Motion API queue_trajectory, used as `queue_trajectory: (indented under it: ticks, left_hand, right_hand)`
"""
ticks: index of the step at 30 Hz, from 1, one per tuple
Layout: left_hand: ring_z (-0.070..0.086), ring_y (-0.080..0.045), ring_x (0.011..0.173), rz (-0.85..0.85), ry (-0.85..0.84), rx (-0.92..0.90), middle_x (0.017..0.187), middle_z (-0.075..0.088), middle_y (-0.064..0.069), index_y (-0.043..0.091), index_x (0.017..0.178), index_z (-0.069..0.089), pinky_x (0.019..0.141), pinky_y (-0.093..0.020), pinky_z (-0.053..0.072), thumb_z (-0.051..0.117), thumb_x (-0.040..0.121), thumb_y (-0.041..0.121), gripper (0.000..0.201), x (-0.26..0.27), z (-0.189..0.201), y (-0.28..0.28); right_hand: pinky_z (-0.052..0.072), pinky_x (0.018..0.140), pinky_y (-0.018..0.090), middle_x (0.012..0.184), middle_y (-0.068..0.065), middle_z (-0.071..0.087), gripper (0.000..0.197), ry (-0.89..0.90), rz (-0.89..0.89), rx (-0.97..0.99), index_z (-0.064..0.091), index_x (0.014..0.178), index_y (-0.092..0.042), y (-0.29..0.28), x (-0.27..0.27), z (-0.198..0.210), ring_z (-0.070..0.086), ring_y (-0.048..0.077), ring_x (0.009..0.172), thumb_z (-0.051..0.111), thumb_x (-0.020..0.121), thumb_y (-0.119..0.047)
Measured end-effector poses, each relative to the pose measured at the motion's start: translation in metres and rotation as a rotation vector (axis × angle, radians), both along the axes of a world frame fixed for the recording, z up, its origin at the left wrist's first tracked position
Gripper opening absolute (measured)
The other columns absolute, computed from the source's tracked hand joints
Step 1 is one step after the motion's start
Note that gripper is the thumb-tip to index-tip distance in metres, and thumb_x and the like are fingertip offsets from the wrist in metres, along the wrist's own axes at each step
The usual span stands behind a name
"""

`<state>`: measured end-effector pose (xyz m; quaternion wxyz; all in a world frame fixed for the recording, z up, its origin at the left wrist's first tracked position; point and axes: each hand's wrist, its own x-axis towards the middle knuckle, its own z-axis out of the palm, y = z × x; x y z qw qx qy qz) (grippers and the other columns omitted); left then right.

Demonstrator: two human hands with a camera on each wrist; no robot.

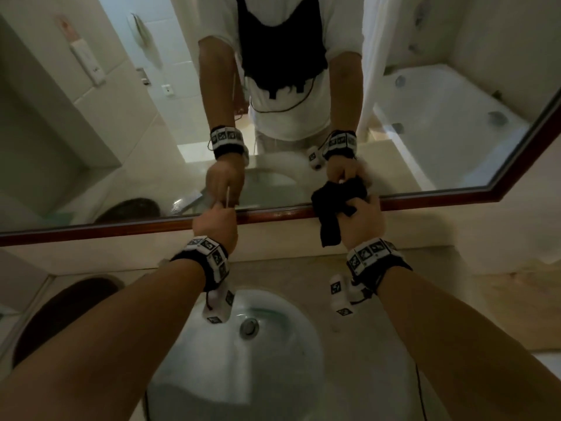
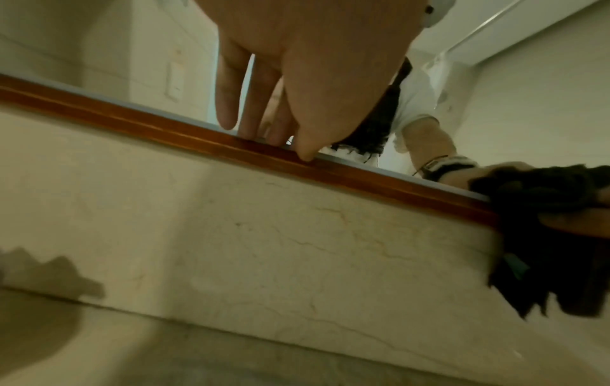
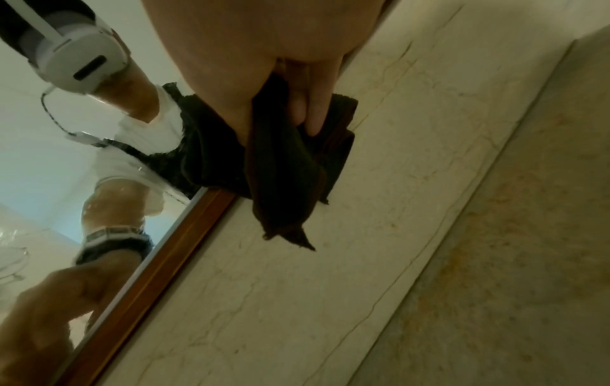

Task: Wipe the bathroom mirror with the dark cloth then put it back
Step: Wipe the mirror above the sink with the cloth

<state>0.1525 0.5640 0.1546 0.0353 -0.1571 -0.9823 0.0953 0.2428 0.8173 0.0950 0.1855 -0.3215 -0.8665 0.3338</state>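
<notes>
The bathroom mirror (image 1: 425,132) has a brown wooden frame (image 1: 273,212) along its lower edge. My right hand (image 1: 362,221) grips the bunched dark cloth (image 1: 329,218) against that lower edge, over frame and glass, and a tail hangs down the marble wall. The right wrist view has my right hand (image 3: 264,52) with fingers (image 3: 310,109) curled into the cloth (image 3: 283,169). My left hand (image 1: 217,221) holds nothing. Its straight fingertips (image 2: 254,130) touch the frame (image 2: 132,115), to the left of the cloth (image 2: 541,193).
A white sink (image 1: 212,360) with a metal drain (image 1: 249,327) lies below my arms, set in a beige marble counter (image 1: 379,344). A dark round object (image 1: 60,311) sits at the lower left. The mirror reflects a person in white and a bathtub.
</notes>
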Motion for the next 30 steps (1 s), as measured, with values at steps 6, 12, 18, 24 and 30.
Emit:
queue_trajectory:
  ticks: [6,12,18,24,30]
  left_hand:
    - [0.06,-0.027,0.094,-0.253,0.086,0.036,0.114,0.059,-0.005,0.02,0.107,0.067,0.057,-0.032,0.05,0.059,0.089,0.018,0.02,0.039,-0.017,0.089]
    - [0.062,-0.032,0.079,-0.206,0.109,0.092,0.102,0.061,-0.012,0.011,0.104,0.066,0.053,-0.033,0.045,0.059,0.09,0.015,0.016,0.059,-0.024,0.161]
    - [0.06,-0.034,0.065,-0.2,0.117,0.121,0.081,0.059,-0.013,0.008,0.086,0.066,0.049,-0.031,0.034,0.067,0.085,0.013,0.005,0.055,-0.023,0.168]
    - [0.06,-0.035,0.064,-0.18,0.097,0.132,0.081,0.058,-0.013,0.007,0.083,0.065,0.049,-0.031,0.033,0.066,0.084,0.012,0.005,0.053,-0.028,0.169]
    - [0.057,-0.029,0.056,-0.246,0.149,0.138,0.076,0.058,-0.011,0.008,0.079,0.066,0.045,-0.029,0.039,0.068,0.085,0.014,0.009,0.049,-0.029,0.165]
  right_hand:
    - [0.043,0.067,0.033,0.115,0.006,0.049,0.017,0.033,-0.01,0.023,0.068,0.096,-0.016,0.07,0.028,-0.002,0.05,0.026,0.075,0.068,0.087,-0.031]
    - [0.051,0.072,0.04,0.124,0.012,0.05,0.019,0.043,-0.111,0.006,0.068,0.102,-0.012,0.173,0.061,-0.011,0.054,0.03,0.077,0.066,0.085,-0.02]
    - [0.047,0.093,0.037,0.135,0.015,0.048,0.023,0.073,-0.211,-0.04,0.069,0.108,-0.007,0.231,0.08,-0.011,0.057,0.036,0.106,0.064,0.086,-0.016]
    - [0.039,0.084,0.026,0.136,0.01,0.046,0.025,0.109,-0.241,-0.09,0.067,0.11,-0.008,0.21,0.072,-0.012,0.059,0.032,0.1,0.064,0.089,-0.02]
    - [0.045,0.072,0.034,0.132,0.011,0.046,0.014,0.105,-0.132,-0.045,0.066,0.1,-0.012,0.137,0.047,-0.013,0.054,0.032,0.082,0.065,0.089,-0.021]
